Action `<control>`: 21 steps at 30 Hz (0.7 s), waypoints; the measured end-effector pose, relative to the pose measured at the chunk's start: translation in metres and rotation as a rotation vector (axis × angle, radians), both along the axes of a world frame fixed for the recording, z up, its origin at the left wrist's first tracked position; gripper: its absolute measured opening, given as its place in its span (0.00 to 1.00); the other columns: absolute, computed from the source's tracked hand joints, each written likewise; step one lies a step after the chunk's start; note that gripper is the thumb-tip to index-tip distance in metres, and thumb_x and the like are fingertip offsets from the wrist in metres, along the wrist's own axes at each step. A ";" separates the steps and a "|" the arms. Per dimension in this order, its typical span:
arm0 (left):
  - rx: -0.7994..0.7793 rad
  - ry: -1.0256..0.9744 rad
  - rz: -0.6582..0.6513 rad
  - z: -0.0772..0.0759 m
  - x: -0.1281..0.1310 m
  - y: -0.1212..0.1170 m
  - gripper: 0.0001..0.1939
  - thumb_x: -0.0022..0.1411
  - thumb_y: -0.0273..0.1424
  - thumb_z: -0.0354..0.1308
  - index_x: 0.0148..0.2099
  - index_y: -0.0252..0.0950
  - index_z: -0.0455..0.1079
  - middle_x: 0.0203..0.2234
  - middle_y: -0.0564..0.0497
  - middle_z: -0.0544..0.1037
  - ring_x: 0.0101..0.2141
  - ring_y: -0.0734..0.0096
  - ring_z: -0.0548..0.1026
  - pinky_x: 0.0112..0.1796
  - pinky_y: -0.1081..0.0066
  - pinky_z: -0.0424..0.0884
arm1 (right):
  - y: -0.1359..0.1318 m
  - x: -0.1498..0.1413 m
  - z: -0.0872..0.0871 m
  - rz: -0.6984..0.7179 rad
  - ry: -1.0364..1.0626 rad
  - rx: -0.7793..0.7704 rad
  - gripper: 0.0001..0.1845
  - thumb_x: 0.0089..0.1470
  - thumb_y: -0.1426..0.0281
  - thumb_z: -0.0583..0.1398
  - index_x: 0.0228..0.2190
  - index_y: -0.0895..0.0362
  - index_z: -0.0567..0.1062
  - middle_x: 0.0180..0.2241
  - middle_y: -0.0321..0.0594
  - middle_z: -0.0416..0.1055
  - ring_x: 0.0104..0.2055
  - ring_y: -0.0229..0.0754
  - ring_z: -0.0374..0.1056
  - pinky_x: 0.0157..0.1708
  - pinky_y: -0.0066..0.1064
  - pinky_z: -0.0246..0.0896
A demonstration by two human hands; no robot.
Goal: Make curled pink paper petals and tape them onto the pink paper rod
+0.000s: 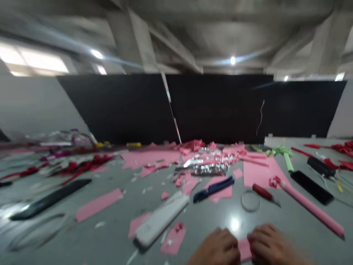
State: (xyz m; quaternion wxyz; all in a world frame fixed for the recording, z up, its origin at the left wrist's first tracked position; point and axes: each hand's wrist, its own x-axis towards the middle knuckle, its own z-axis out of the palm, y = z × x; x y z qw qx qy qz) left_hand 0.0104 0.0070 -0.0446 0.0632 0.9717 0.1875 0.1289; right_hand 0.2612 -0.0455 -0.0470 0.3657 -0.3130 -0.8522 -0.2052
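At the near edge of the table, my left hand (219,247) and my right hand (268,243) are side by side with fingers curled. Between them shows a strip of pink paper (244,250), and both hands grip it, one at each end. My fingertips are partly hidden and the picture is blurred. Beyond my hands lie a clear ring (250,201) and a red-handled tool (263,192) with a thin metal tip. To the right is a long pink stick (314,209) with a ruffled pink end.
A white power strip (162,219) lies left of my hands. Farther off are a dark blue tool (213,189), crinkled silver foil (211,168), pink sheets (256,176) and scraps. A black phone (311,187) lies right. Dark panels (220,110) stand behind the table.
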 end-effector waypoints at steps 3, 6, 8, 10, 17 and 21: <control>-0.023 -0.147 0.034 0.005 0.000 -0.018 0.08 0.76 0.25 0.56 0.41 0.36 0.74 0.36 0.48 0.79 0.37 0.64 0.74 0.39 0.63 0.67 | -0.020 0.010 0.013 0.005 -0.126 -0.339 0.16 0.76 0.78 0.53 0.51 0.59 0.80 0.49 0.45 0.84 0.48 0.46 0.78 0.50 0.41 0.74; -0.042 -0.199 -0.001 0.019 -0.002 -0.020 0.10 0.80 0.24 0.52 0.44 0.34 0.74 0.36 0.49 0.78 0.36 0.65 0.73 0.39 0.63 0.65 | -0.020 0.014 0.029 0.027 -0.183 -0.462 0.16 0.78 0.77 0.51 0.56 0.62 0.77 0.56 0.49 0.81 0.54 0.51 0.76 0.54 0.45 0.71; -0.056 -0.250 0.000 0.023 -0.003 -0.019 0.11 0.80 0.24 0.52 0.45 0.33 0.74 0.35 0.49 0.78 0.36 0.65 0.73 0.40 0.63 0.66 | -0.019 0.013 0.033 0.024 -0.155 -0.535 0.15 0.80 0.72 0.53 0.55 0.63 0.77 0.55 0.49 0.81 0.52 0.52 0.75 0.53 0.46 0.71; -0.063 -0.281 0.000 0.024 -0.004 -0.021 0.10 0.79 0.23 0.52 0.47 0.33 0.75 0.36 0.48 0.80 0.37 0.64 0.75 0.42 0.63 0.68 | -0.021 0.012 0.034 0.025 -0.143 -0.570 0.14 0.80 0.71 0.54 0.53 0.64 0.78 0.53 0.50 0.81 0.50 0.52 0.75 0.51 0.47 0.70; -0.113 -0.357 0.003 0.022 -0.007 -0.025 0.11 0.77 0.19 0.51 0.53 0.30 0.75 0.40 0.46 0.84 0.39 0.63 0.79 0.42 0.63 0.74 | -0.024 0.016 0.037 0.059 -0.160 -0.629 0.13 0.76 0.79 0.55 0.53 0.65 0.78 0.51 0.50 0.80 0.51 0.51 0.73 0.55 0.46 0.67; -0.164 -0.357 0.036 0.023 -0.007 -0.026 0.13 0.79 0.19 0.50 0.51 0.33 0.75 0.38 0.49 0.85 0.38 0.66 0.80 0.42 0.66 0.77 | -0.021 0.012 0.041 0.103 -0.140 -0.626 0.20 0.76 0.80 0.49 0.54 0.63 0.79 0.52 0.48 0.81 0.54 0.51 0.72 0.60 0.45 0.63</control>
